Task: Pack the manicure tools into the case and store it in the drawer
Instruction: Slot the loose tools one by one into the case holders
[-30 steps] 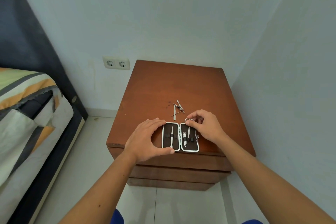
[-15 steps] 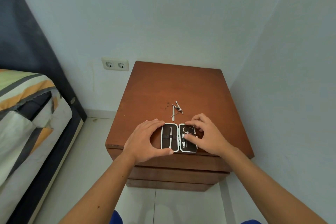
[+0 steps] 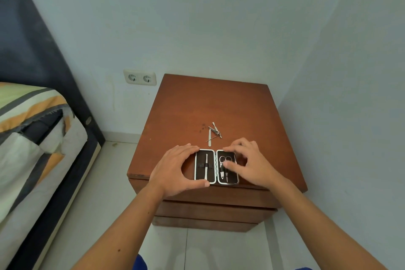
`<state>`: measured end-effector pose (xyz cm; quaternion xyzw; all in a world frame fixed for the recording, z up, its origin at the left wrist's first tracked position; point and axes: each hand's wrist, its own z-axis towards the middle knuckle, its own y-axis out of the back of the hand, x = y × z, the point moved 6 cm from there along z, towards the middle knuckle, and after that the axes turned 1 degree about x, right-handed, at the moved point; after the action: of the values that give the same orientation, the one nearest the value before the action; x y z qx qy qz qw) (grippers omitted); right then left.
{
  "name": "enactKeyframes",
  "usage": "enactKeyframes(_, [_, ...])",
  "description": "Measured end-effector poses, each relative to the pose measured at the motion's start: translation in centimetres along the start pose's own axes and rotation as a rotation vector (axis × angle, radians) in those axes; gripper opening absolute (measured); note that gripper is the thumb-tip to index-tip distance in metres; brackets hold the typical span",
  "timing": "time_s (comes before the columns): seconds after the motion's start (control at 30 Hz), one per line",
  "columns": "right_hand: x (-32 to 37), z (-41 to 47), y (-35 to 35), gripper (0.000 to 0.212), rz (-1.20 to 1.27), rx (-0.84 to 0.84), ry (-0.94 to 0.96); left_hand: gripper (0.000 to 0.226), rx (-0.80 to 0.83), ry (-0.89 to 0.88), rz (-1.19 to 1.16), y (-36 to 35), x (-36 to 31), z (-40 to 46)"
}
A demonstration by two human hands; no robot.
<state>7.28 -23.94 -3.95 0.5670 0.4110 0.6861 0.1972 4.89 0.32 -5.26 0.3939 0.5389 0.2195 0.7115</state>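
**Open manicure case at front edge of counter, both hands on it**

The manicure case (image 3: 216, 166) lies opened flat at the front edge of the brown wooden counter (image 3: 219, 103). Its left half holds one slim metal tool under a strap; its right half holds small scissors (image 3: 225, 158) and further tools, partly hidden by the right hand.

The left hand (image 3: 175, 170) brackets the left half of the case: fingers spread wide, fingertips at the far edge, thumb at the near edge. The right hand (image 3: 249, 165) rests over the right half, fingers loosely curved and holding nothing visible, thumb pressed on the tools inside.

Loose tools (image 3: 213, 132), including a nail file and thin metal implements, lie crossed in a small pile just behind the case, apart from both hands. A few dark specks lie beside them.

Below the counter top, drawer fronts (image 3: 214, 210) are closed. Pale walls form a corner behind and to the right. A double wall socket (image 3: 140, 77) sits to the left of the counter. A bed (image 3: 28, 138) with striped bedding and a dark headboard stands at far left. The floor is light tile.
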Motion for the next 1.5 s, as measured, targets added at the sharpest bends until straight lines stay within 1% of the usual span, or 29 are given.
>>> enactKeyframes(0.1, [0.4, 2.6, 1.6, 0.014, 0.044, -0.200, -0.070, 0.108, -0.008, -0.004, -0.008, -0.1, 0.1, 0.1])
enactKeyframes(0.13, [0.5, 3.6, 1.9, 0.008, 0.053, -0.238, -0.094, 0.108, -0.011, -0.005, -0.010, -0.1, 0.2, 0.1])
enactKeyframes(0.2, [0.5, 5.7, 1.9, 0.005, 0.070, -0.268, -0.136, 0.108, -0.013, -0.001, -0.012, -0.2, 0.4, 0.2])
enactKeyframes(0.33, [0.2, 8.7, 0.5, 0.012, 0.075, -0.241, -0.173, 0.110, -0.001, 0.006, -0.009, -0.5, 0.6, 0.3])
enactKeyframes(0.4, [0.1, 9.6, -0.2, 0.013, 0.032, -0.222, -0.174, 0.110, -0.002, 0.009, -0.008, -0.6, 0.7, 0.3])
enactKeyframes(0.5, [0.2, 10.2, -0.7, 0.009, -0.068, -0.209, -0.185, 0.109, 0.001, 0.009, -0.005, -0.6, 0.7, 0.4])
enactKeyframes(0.6, [0.6, 10.0, -0.7, 0.001, -0.059, -0.222, -0.182, 0.108, 0.003, 0.005, -0.002, -0.5, 0.8, 0.4])
enactKeyframes(0.67, [0.7, 9.5, -0.3, 0.003, -0.003, -0.261, -0.177, 0.109, -0.007, -0.004, -0.001, -0.6, 0.9, 0.4])
enactKeyframes(0.73, [0.7, 8.7, 0.5, 0.004, 0.120, -0.305, -0.208, 0.110, -0.013, -0.005, -0.001, -0.6, 1.1, 0.5])
enactKeyframes(0.8, [0.5, 7.6, 1.1, 0.007, 0.214, -0.306, -0.236, 0.110, -0.012, -0.005, 0.003, -0.6, 1.2, 0.5])
enactKeyframes(0.9, [-0.3, 6.0, 1.2, 0.009, 0.351, -0.235, -0.273, 0.109, -0.010, -0.005, -0.001, -0.5, 1.0, 0.4])
enactKeyframes(1.0, [-0.8, 4.3, 1.1, 0.012, 0.531, -0.145, -0.260, 0.109, -0.008, -0.002, -0.003, -0.5, 0.8, 0.4])
enactKeyframes(1.1, [-1.2, 2.9, 1.3, 0.014, 0.563, -0.131, -0.261, 0.109, -0.008, 0.007, -0.001, -0.5, 0.8, 0.4])
enactKeyframes(1.23, [-1.9, 1.7, 1.3, 0.029, 0.573, -0.077, -0.300, 0.110, 0.008, 0.025, 0.004, -0.7, 0.9, 0.4])
enactKeyframes(1.33, [-2.4, 1.2, 1.4, 0.028, 0.593, -0.024, -0.297, 0.111, 0.006, 0.033, 0.003, -0.7, 0.9, 0.3])
enactKeyframes(1.5, [-3.7, 1.0, 1.6, 0.029, 0.693, -0.059, -0.333, 0.110, -0.001, 0.030, 0.005, -0.6, 0.8, 0.3])
